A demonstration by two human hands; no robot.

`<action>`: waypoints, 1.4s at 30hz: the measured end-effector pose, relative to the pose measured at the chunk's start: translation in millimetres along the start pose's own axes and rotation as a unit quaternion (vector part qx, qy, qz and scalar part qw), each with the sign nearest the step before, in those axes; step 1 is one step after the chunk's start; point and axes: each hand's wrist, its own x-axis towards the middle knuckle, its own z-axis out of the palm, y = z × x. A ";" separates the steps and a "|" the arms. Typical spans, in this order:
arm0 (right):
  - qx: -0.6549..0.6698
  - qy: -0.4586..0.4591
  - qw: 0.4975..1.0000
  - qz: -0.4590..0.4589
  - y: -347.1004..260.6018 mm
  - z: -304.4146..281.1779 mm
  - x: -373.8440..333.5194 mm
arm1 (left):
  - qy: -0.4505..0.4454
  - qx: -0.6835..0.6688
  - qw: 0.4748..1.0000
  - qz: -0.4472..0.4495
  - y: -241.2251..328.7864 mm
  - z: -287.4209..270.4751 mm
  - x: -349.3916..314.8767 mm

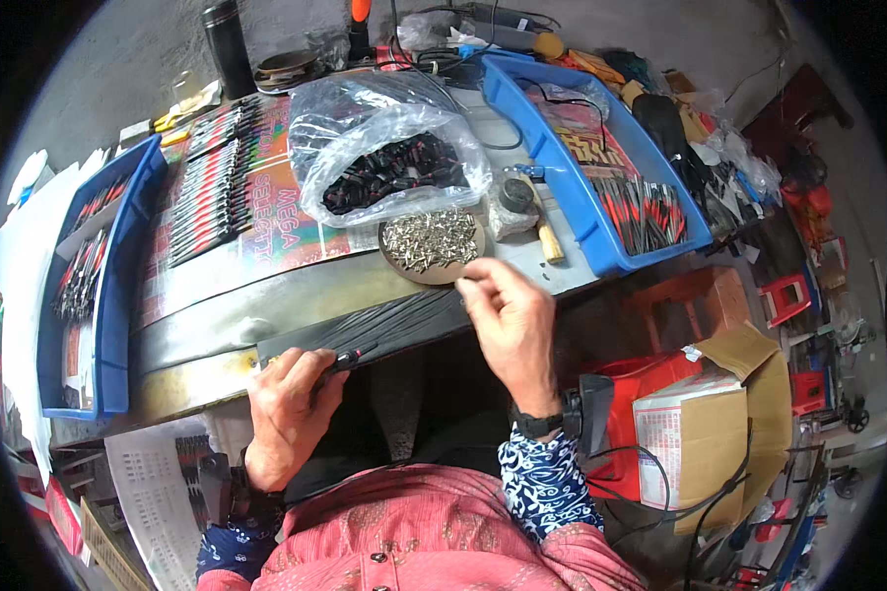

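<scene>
My left hand [291,404] is closed around a short black piece with a reddish band [347,359], which sticks out past the fingers to the right, over the table's front edge. My right hand [508,325] is raised at the near rim of a round dish [424,279], thumb and fingertips pinched together. Whatever is between those fingertips is too small to make out. Many small silvery metal pieces [429,239] are heaped in the dish. Behind it lies an open clear plastic bag [330,103] with black, red-marked parts [394,172]. Thin black rods [379,322] lie along the front edge.
A blue bin [118,295] at left and another [591,231] at right hold red-and-black slim tools. More such tools [212,182] lie in rows on printed card. A dark-topped jar [515,195] stands near the dish. An open cardboard box [719,433] sits at lower right.
</scene>
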 end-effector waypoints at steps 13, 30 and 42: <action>-0.192 -0.028 0.974 -0.115 21.6 3.3 6.3 | -0.001 0.008 1.000 0.003 1.4 -1.2 0.6; -0.100 -0.042 0.988 -0.109 30.7 3.0 12.8 | 0.001 0.013 1.000 0.014 0.7 -0.5 -0.8; -0.060 -0.089 0.990 -0.092 32.5 -2.7 21.8 | 0.008 0.003 1.000 0.018 -1.5 1.2 -1.7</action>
